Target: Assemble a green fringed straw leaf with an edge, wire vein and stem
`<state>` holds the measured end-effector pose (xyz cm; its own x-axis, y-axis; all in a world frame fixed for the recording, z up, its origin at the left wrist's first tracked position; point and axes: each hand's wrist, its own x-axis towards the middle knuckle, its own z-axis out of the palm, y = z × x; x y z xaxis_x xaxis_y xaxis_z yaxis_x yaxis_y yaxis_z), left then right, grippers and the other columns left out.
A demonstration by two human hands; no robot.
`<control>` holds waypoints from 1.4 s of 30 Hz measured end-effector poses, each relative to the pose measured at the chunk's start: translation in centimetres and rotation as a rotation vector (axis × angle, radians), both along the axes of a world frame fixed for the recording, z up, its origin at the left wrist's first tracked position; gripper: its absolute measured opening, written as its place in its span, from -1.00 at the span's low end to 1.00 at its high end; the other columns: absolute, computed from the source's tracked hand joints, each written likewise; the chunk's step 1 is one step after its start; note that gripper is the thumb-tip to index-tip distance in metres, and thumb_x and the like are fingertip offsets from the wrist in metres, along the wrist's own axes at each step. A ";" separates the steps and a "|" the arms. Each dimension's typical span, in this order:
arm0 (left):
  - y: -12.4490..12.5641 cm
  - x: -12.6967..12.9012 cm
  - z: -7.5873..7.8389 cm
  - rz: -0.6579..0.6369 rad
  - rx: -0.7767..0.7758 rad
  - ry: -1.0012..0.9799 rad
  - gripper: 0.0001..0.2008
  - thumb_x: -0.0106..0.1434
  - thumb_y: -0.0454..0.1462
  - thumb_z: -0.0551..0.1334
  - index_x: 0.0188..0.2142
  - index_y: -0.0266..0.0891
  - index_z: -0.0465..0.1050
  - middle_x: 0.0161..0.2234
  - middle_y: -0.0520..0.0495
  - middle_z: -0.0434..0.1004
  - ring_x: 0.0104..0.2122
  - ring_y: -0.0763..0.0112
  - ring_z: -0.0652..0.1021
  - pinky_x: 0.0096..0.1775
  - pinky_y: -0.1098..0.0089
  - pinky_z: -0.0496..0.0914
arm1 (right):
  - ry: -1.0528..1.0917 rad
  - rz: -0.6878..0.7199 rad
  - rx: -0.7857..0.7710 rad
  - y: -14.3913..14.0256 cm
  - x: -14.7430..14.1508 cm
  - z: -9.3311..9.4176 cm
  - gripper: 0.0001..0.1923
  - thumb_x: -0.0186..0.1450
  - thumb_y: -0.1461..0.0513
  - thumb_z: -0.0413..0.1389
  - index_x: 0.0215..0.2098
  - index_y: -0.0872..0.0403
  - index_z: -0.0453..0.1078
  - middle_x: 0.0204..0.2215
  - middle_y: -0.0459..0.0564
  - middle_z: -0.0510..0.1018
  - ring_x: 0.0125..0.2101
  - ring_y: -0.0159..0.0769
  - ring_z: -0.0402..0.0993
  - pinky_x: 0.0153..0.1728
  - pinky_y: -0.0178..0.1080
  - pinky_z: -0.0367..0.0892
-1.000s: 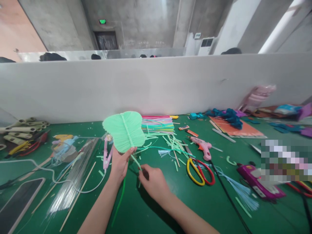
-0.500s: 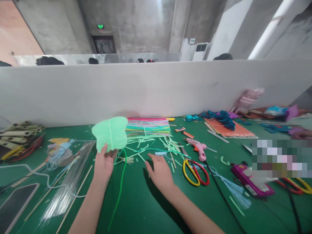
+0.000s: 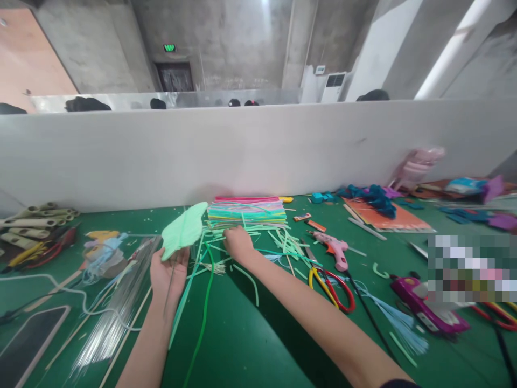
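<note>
My left hand [image 3: 172, 272] holds a light green, butterfly-shaped piece [image 3: 183, 229] up off the table. It looks fuzzy and tilts to the right, with a thin stem below running along my palm. Reaching ahead, my right hand [image 3: 239, 243] has its fingers curled down at loose light green strips [image 3: 254, 233]. What lies between those fingertips is hidden. Just beyond is a stack of pipe cleaners [image 3: 246, 210] in pink, green, yellow and other colours. A curved green strip [image 3: 248, 280] lies nearer me, and a long green strand [image 3: 204, 312] runs between my arms.
On the right lie a pink glue gun [image 3: 333, 248], red-and-yellow scissors [image 3: 331, 285], a purple device [image 3: 428, 307] and an orange sheet [image 3: 391, 213]. To the left are clear sticks [image 3: 117, 312], a phone [image 3: 30, 345], a white cable [image 3: 84, 302] and bamboo tubes [image 3: 36, 223]. A white partition [image 3: 258, 151] stands behind.
My right hand has moved forward and left to the strips, its fingers curling in. The butterfly-shaped piece in my left hand has turned and tilted, so it appears narrower.
</note>
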<state>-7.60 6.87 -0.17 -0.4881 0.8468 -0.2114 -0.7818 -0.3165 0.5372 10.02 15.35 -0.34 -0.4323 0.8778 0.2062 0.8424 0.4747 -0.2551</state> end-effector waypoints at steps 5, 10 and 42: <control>0.2 -0.2 -0.3 0.009 0.010 -0.050 -0.75 0.29 -0.38 0.01 -0.28 -0.34 0.47 -0.41 -0.10 0.65 -0.41 0.40 0.63 -0.32 0.38 0.57 | 0.037 0.044 -0.018 2.0 -1.3 -0.4 -0.70 0.28 0.36 0.00 -0.09 0.07 0.47 -0.12 0.09 0.57 -0.03 -0.18 0.37 -0.10 -0.26 0.25; 0.3 -0.6 -0.4 -0.012 0.024 -0.091 -0.67 0.35 -0.34 -0.06 -0.26 -0.36 0.48 -0.44 -0.13 0.65 -0.43 0.38 0.64 -0.34 0.37 0.57 | 0.081 -0.004 -0.127 2.0 -4.7 -0.4 -0.72 0.35 0.19 -0.03 -0.21 0.07 0.52 -0.28 0.06 0.61 -0.20 -0.23 0.51 -0.26 -0.32 0.31; 0.0 -0.5 0.2 -0.016 0.003 -0.081 -0.74 0.28 -0.34 0.00 -0.24 -0.31 0.47 -0.45 -0.06 0.63 -0.44 0.42 0.62 -0.35 0.40 0.56 | 0.512 -0.275 -0.309 2.0 -8.8 0.9 -0.86 0.16 0.29 0.14 -0.34 0.19 0.50 -0.27 0.25 0.60 -0.16 -0.02 0.54 -0.18 -0.15 0.38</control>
